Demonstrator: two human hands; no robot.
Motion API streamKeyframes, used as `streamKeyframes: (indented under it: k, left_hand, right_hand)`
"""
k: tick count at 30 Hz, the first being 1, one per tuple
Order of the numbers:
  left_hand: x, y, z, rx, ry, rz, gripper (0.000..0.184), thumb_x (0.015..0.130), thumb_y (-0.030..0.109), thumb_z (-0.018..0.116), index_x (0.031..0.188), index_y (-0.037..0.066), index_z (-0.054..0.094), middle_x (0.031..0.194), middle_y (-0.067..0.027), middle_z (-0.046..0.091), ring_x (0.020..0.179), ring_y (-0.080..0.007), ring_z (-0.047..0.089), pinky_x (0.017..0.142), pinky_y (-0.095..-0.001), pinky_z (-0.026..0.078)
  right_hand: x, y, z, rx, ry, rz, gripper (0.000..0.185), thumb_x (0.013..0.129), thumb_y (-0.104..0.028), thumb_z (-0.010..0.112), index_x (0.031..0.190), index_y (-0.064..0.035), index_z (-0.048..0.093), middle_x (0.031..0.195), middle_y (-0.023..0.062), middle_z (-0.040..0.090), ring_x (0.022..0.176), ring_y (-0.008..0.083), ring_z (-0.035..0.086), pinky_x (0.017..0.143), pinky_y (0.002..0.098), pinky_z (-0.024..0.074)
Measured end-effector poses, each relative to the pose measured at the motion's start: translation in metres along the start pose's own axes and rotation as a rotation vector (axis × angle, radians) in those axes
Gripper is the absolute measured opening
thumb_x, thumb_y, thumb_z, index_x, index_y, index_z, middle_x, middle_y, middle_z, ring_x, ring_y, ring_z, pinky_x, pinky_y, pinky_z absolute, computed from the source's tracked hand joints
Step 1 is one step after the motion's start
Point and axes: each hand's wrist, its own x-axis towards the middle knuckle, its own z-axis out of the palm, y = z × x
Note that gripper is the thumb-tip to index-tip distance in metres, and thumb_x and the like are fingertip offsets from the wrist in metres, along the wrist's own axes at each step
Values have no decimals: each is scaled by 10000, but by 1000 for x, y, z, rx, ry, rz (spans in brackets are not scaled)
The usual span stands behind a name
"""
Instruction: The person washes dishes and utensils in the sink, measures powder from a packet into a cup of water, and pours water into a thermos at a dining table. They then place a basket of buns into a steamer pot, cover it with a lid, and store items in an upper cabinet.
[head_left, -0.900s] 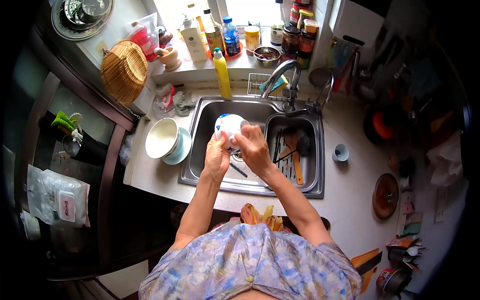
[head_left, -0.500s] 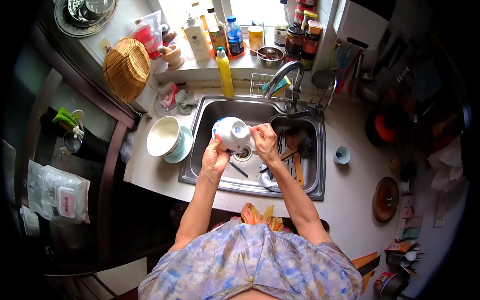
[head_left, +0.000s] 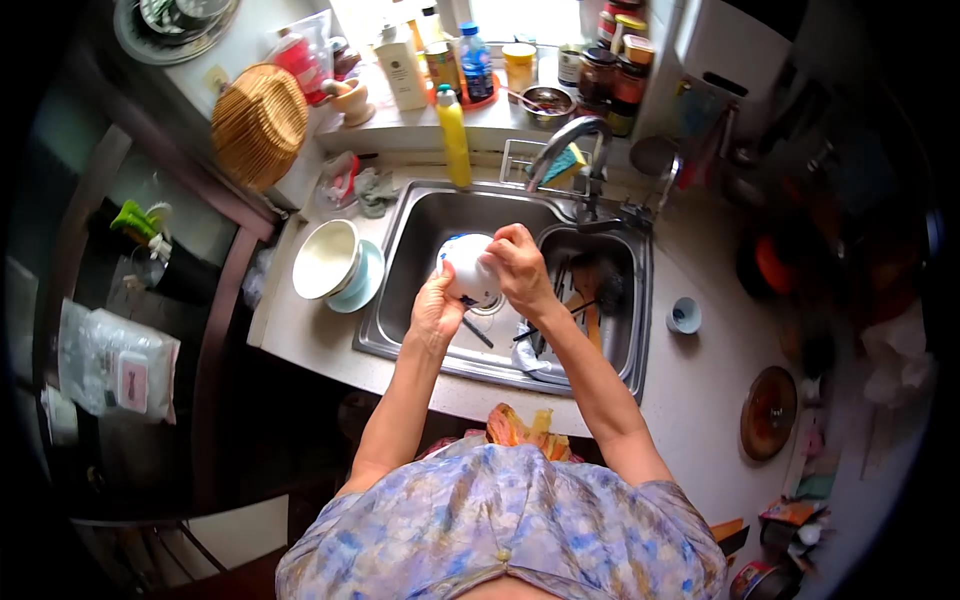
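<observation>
Over the left basin of the steel sink (head_left: 415,215) I hold a small white bowl (head_left: 466,262) with blue markings, tilted on its side. My left hand (head_left: 436,305) is closed on the bowl's lower left edge. At its right side is my right hand (head_left: 521,268), fingers bent and pressed together against the bowl; whatever they hold is hidden. Below the hands, a dark stick-like utensil (head_left: 478,332) lies in the basin near the drain. In the right basin rest a crumpled white cloth (head_left: 525,350) and several dark and wooden utensils.
Stacked bowls (head_left: 327,259) stand on the counter to the left, and a small cup (head_left: 684,316) to the right. The faucet (head_left: 575,135) arches behind the right basin. A yellow bottle (head_left: 453,140) stands at the sink's back edge; jars and bottles line the sill.
The bowl has turned in my hands, so its marked base no longer faces the camera. My right hand has moved slightly up and left over the bowl. The view has shifted slightly.
</observation>
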Motion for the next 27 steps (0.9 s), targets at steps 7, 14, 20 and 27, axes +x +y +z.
streamKeyframes:
  k: [7,14,20,27]
  left_hand:
    - [-15,33,6,497,94,544,222,832,223,621,945,33,600,846,-22,636,729,-91,561,705,-229,444]
    - [-17,121,-38,1523,671,863,193,815,222,614,859,35,621,698,-139,618,623,-238,587,593,-340,434]
    - [20,163,-106,1688,775,655,195,751,246,623,833,72,655,729,-150,630,689,-299,613,649,-397,449]
    - [34,156,-133,1913,847,545,175,771,222,607,804,52,632,705,-180,598,673,-353,576,624,-411,421]
  right_hand:
    - [-35,11,-35,205,-106,268,78,767,-68,615,768,10,614,837,107,545,713,213,553,618,309,452]
    - [-82,43,-70,134,12,444,57,751,-51,631,759,5,622,795,102,558,707,196,552,624,288,438]
    - [-94,44,-91,145,109,632,94,789,-70,638,774,19,610,807,72,546,736,150,517,640,246,413]
    - [-101,55,-95,80,134,703,145,835,-128,611,818,16,619,831,15,553,717,80,472,631,208,376]
